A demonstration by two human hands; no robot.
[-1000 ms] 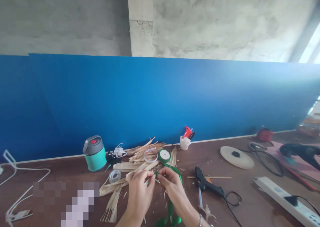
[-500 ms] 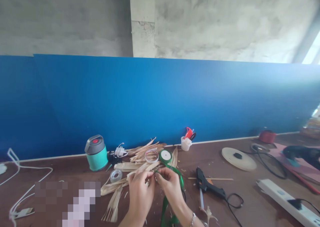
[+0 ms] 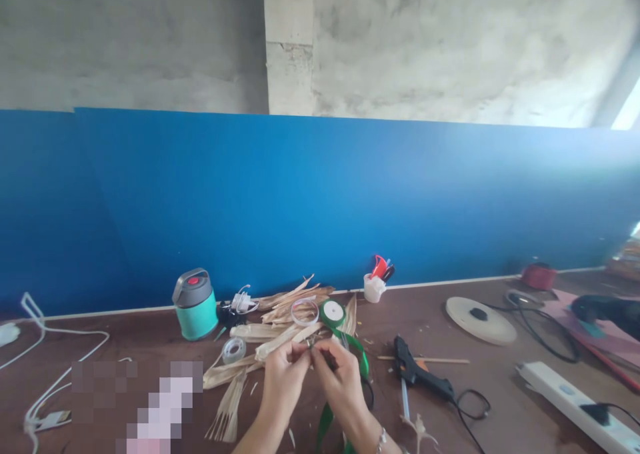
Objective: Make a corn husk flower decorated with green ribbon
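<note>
My left hand (image 3: 284,374) and my right hand (image 3: 340,377) meet at the fingertips above the brown table. Both are closed, pinching a small dark green piece (image 3: 311,345) whose kind I cannot make out. A green ribbon (image 3: 362,355) comes off its white-centred spool (image 3: 332,313) just beyond the right hand and passes behind it. Its lower stretch (image 3: 325,422) hangs between my wrists. Dry corn husks (image 3: 285,339) lie spread behind and left of my hands. A roll of clear tape (image 3: 233,351) and a roll of narrow white ribbon (image 3: 305,312) rest among them.
To the right lie a black glue gun (image 3: 420,371), a thin wooden stick (image 3: 450,360), a pale round lid (image 3: 481,321) and a white power strip (image 3: 575,401). A turquoise canister (image 3: 197,314) and white cables (image 3: 75,337) are left. A white cup (image 3: 373,289) stands by the blue partition (image 3: 300,201).
My fingertips have drawn closer together around the small green piece, so less of it shows. The view has shifted slightly.
</note>
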